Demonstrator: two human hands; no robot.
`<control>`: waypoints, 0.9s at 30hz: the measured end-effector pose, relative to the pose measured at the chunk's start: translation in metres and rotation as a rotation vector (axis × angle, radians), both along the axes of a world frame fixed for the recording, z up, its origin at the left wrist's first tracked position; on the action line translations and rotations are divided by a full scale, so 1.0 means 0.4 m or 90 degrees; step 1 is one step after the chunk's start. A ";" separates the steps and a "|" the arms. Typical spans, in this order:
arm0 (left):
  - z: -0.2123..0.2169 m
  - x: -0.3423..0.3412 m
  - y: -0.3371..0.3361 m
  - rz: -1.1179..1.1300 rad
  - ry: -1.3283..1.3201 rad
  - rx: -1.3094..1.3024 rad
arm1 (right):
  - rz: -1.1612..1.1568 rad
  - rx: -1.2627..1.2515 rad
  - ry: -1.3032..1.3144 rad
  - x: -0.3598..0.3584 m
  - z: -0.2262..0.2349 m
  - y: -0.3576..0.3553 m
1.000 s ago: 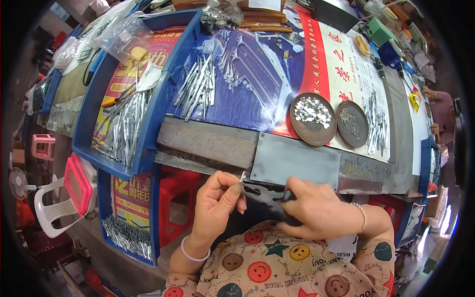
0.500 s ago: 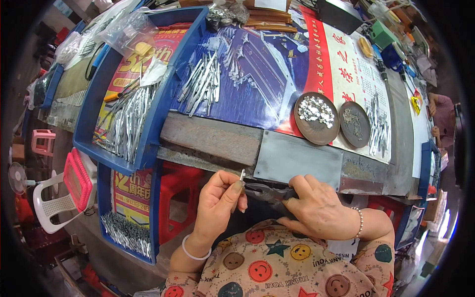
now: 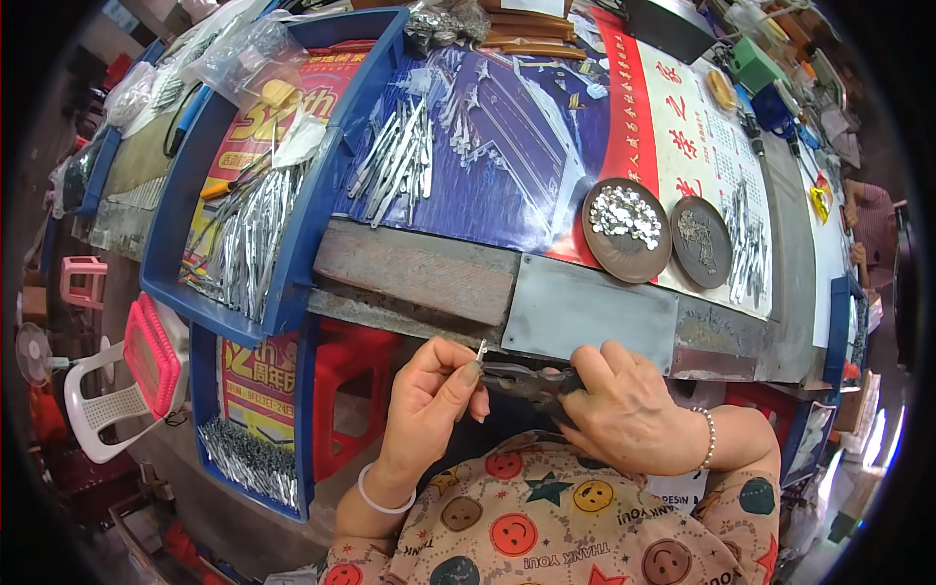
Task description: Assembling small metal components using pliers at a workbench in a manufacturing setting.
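Observation:
My left hand (image 3: 434,395) pinches a small, thin silver metal piece (image 3: 482,349) between thumb and fingertips, its end sticking up. My right hand (image 3: 634,405) is wrapped round the handles of dark metal pliers (image 3: 517,378). The pliers' jaws point left and meet the piece at my left fingertips; my fingers hide how they grip it. Both hands are in front of the bench edge, above my lap. Just beyond them a grey metal plate (image 3: 591,312) lies on the bench edge. Further off are a brown dish (image 3: 634,268) of shiny small discs and a smaller brown dish (image 3: 697,273) of tiny parts.
A blue tray (image 3: 219,317) of silver strips and tools stands at the left, with another blue tray (image 3: 306,429) below it. Loose metal strips (image 3: 400,161) lie on the blue poster; more strips (image 3: 747,244) lie right of the dishes. A red stool (image 3: 341,390) stands under the bench.
My right thumb has drawn up toward the fingers, and the pliers' handles look closer together. My left hand keeps its pinch, almost unmoved. The view has shifted very slightly.

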State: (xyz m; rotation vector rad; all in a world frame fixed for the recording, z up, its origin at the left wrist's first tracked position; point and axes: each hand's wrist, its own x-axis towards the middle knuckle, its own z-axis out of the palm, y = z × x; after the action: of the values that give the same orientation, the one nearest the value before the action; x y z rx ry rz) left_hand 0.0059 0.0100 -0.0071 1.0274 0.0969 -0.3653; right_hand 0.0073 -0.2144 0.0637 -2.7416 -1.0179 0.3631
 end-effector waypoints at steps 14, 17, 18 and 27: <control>-0.003 -0.002 0.000 0.037 -0.019 0.022 | -0.102 0.602 0.969 0.027 -0.109 -0.036; -0.006 -0.012 -0.004 0.039 0.005 -0.015 | -0.213 0.857 1.295 -0.028 -0.135 -0.060; -0.004 -0.012 -0.003 0.042 0.017 -0.039 | -0.197 0.960 1.326 -0.053 -0.168 -0.063; 0.014 -0.048 -0.016 0.051 0.088 -0.173 | -0.033 1.280 1.367 -0.108 -0.239 -0.054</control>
State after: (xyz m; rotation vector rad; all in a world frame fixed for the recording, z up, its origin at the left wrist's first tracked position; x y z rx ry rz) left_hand -0.0135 0.0035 -0.0013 0.7279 0.2068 -0.3653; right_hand -0.0357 -0.2360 -0.0319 0.1178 -0.0641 0.9327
